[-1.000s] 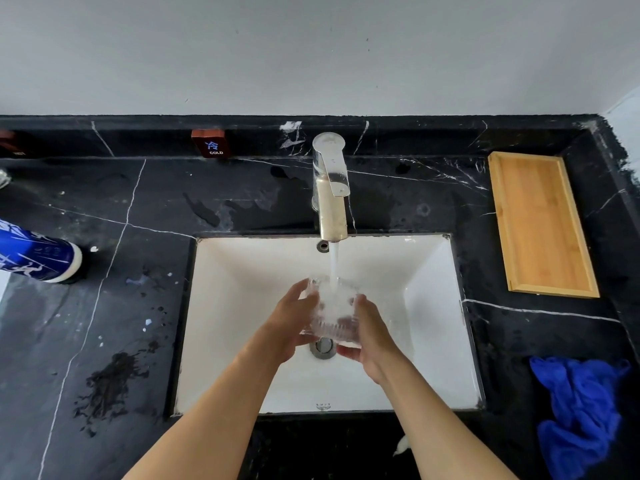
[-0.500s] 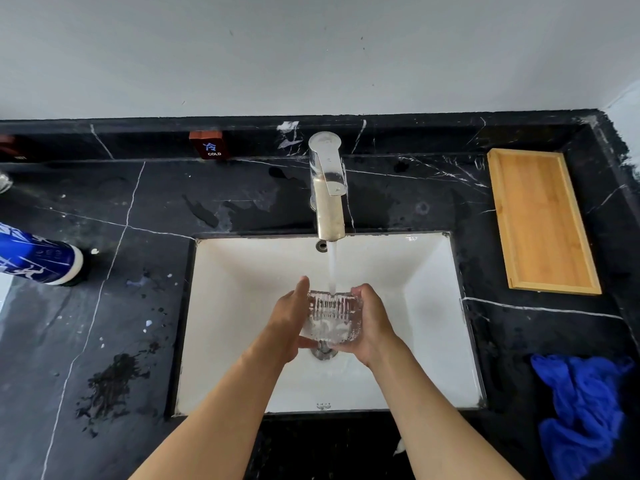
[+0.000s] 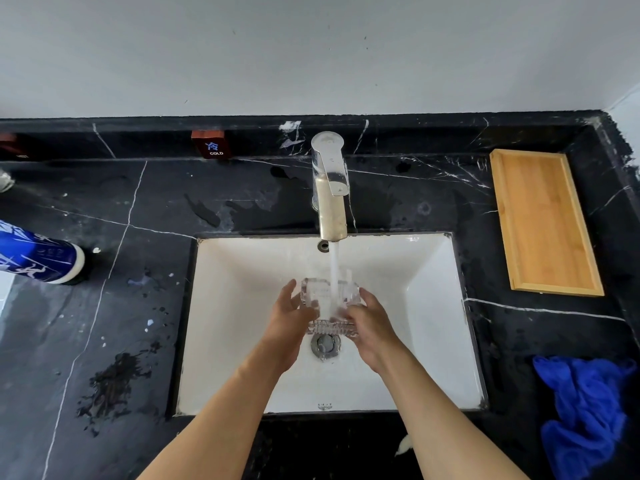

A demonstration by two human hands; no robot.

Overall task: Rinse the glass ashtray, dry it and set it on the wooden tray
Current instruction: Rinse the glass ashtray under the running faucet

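Observation:
A clear square glass ashtray (image 3: 329, 304) with ribbed sides is held over the white sink (image 3: 433, 306), under the running stream from the tap (image 3: 330, 195). My left hand (image 3: 289, 315) grips its left side and my right hand (image 3: 369, 318) grips its right side. The ashtray is tilted with its hollow facing the stream. The wooden tray (image 3: 543, 221) lies bare on the black counter at the right. A crumpled blue cloth (image 3: 588, 414) lies on the counter at the lower right.
A blue-and-white bottle (image 3: 38, 256) lies on its side at the left edge. The black marble counter (image 3: 104, 306) has wet patches and white specks. A small COLD sign (image 3: 211, 144) stands against the back ledge. The sink drain (image 3: 325, 345) sits below my hands.
I have turned the ashtray in both hands under the water, so its hollow now faces the stream. The view has shifted slightly; the tap keeps running.

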